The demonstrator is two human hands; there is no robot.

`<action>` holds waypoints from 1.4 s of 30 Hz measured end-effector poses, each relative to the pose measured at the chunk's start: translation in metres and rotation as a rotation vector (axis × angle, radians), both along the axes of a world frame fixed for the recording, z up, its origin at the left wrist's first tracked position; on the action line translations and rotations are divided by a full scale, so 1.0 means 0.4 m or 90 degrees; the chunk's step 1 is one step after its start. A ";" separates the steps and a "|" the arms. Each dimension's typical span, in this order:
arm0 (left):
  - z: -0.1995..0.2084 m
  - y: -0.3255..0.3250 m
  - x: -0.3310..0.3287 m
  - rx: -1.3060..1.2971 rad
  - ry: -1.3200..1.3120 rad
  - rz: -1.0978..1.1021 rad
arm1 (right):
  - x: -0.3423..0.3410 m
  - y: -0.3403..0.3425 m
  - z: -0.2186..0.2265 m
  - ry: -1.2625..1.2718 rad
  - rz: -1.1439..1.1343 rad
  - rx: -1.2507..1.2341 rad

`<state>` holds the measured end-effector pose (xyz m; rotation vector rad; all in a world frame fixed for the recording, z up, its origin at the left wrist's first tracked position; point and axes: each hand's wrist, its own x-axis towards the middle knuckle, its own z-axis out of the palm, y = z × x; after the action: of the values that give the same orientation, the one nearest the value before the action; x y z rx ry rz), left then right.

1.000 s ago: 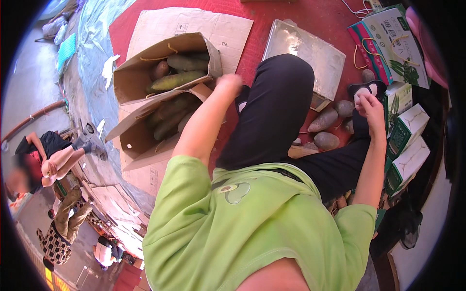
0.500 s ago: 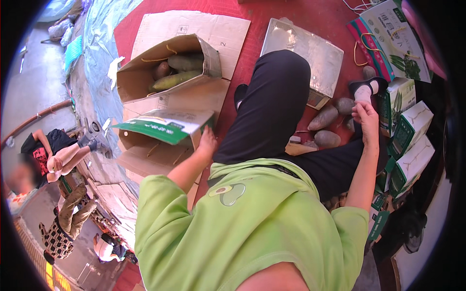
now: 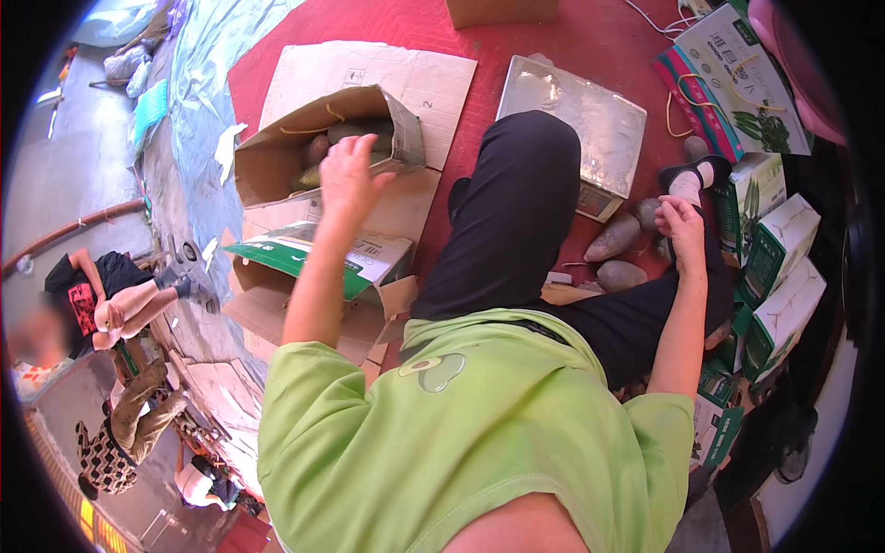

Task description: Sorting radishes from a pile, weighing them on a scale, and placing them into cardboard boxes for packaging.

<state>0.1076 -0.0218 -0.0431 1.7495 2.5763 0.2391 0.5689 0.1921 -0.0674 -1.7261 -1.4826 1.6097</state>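
A person in a green T-shirt sits over a red floor covering [image 3: 387, 23], the left hand [image 3: 350, 182] spread wide with its thumb apart, gripping nothing visible, in front of the mouth of a brown carton [image 3: 407, 134]; whether it touches the rim cannot be told. Inside that carton lie green and reddish tubers [image 3: 318, 149], partly hidden by the fingers. The right hand [image 3: 680, 226], its fingers drawn loosely together, hangs near a dark shoe [image 3: 693, 175]; whether it pinches anything small is unclear. White characters run along the green flap [image 3: 295, 262] of a second open carton just below the first. Dark lettering and a leafy picture mark a pale gift box [image 3: 743, 83] at upper right, while a small printed symbol shows on the flat cardboard sheet [image 3: 433, 78]. A strip of red floor separates the sheet's right edge from a shiny-topped box [image 3: 599, 115]. Purplish tubers [image 3: 613, 238] lie between that box and the right hand, and green-and-white boxes [image 3: 784, 318] crowd the right side.
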 end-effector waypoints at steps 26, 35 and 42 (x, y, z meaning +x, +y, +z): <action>-0.102 -0.448 -0.271 -0.477 -0.032 -0.084 | -0.003 -0.005 -0.105 -0.242 0.145 0.230; 0.038 -0.276 -0.355 -0.076 -0.266 0.016 | -0.028 0.012 0.000 -0.015 0.029 0.210; 0.191 0.191 0.222 0.117 -0.225 -0.307 | 0.170 0.063 0.101 0.230 -0.168 0.309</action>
<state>0.1962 0.0548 0.0333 2.0935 1.8812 0.7082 0.6368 0.2174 -0.0270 -1.2248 -1.2718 1.2165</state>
